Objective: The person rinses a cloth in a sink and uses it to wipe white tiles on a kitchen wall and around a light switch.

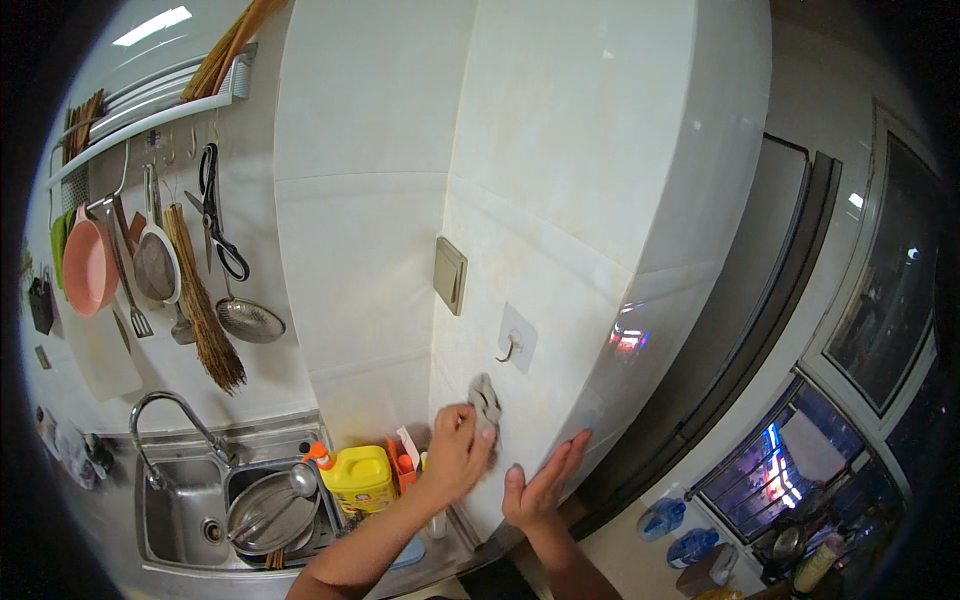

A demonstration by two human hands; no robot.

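Note:
A crumpled grey cloth [486,401] is gripped in my left hand [459,454] and pressed on the white tiled wall [540,202]. Close to the wall's outer corner, my right hand [546,480] rests with its fingers spread and thumb apart, holding nothing. Above the cloth, a metal hook on a clear adhesive pad [519,339] is fixed to the tiles. Higher and to the left sits a beige wall switch [450,275]. Below my left hand, a yellow jug [361,474] stands beside an orange container [403,463] on the counter, partly hidden by my forearm.
At left is a steel double sink [184,502] with a curved faucet [176,397], a pan [274,510] and a ladle. Scissors [214,217], a whisk broom [201,300] and strainers hang from a rack. Right of the corner stands a tall dark appliance [739,300]; blue bottles [661,519] lie beyond.

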